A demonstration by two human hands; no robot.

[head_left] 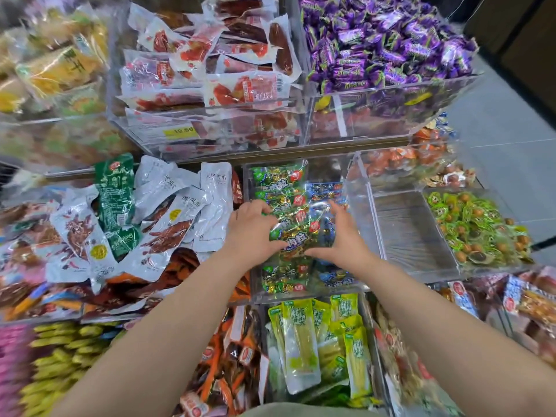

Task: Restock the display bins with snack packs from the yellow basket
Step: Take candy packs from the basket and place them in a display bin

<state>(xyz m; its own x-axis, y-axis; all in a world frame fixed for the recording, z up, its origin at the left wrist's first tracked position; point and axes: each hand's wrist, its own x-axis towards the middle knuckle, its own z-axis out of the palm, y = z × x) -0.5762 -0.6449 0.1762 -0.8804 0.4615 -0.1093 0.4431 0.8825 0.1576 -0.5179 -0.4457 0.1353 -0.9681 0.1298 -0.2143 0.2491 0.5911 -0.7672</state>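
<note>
We held one snack pack [301,233] just above the clear bin [362,212], our left hand [255,233] curled round its left edge, our right hand [343,236] gripping its right; similar packs filled that bin.

The left hand [252,228] and right hand [343,236] covered the lower corners of the snack pack [304,227] they gripped, and the left fingertips were lost behind its foil edge. Packs lying under it in the clear bin [307,294] showed only in part. Both forearms [180,311] ran off the bottom edge. The yellow packs [57,64] at upper left and the pink packs [12,356] at lower left were smeared by blur, their print unreadable. The last digit on the price label [181,132] was unclear. The purple sweets [385,40] were cut by the top edge, the red-labelled packs [529,299] at lower right by the right edge.
</note>
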